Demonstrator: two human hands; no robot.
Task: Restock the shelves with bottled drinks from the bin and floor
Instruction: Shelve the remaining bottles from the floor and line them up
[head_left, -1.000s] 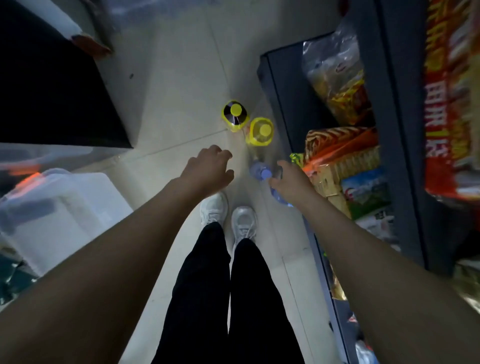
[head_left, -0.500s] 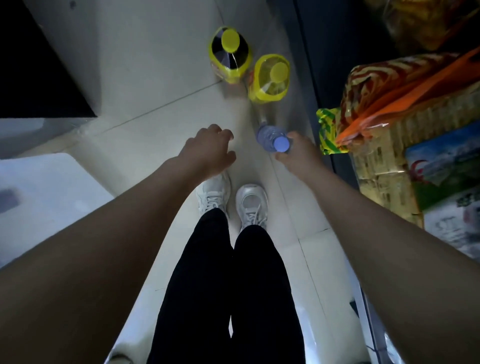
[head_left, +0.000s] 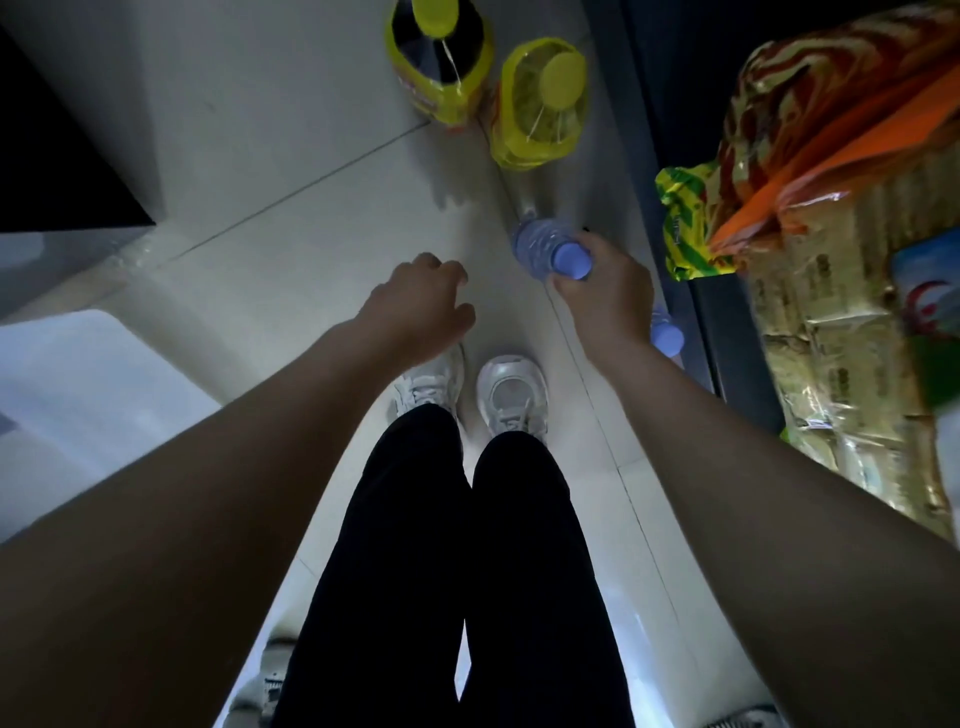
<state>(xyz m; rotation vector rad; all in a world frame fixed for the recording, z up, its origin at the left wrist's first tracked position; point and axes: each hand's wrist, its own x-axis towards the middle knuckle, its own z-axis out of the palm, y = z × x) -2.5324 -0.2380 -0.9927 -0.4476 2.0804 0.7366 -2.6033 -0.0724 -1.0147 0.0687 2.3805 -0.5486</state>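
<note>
Head view: right hand (head_left: 605, 293) grips a water bottle (head_left: 540, 244) by its cap, left hand (head_left: 421, 306) loosely curled, empty; dark bottle (head_left: 441, 62), yellow bottle (head_left: 540, 104) and second water bottle (head_left: 666, 336) wait unshelved at the floor's (head_left: 311, 234) right edge.

No text could be read; the label of the dark yellow-capped bottle (head_left: 441, 78) on the floor carried red print too blurred to make out; the green-and-yellow packet (head_left: 685, 223) on the shelf bore faint lettering, illegible; the blue-and-green package (head_left: 930, 312) at the right edge showed a red mark, unreadable.
</note>
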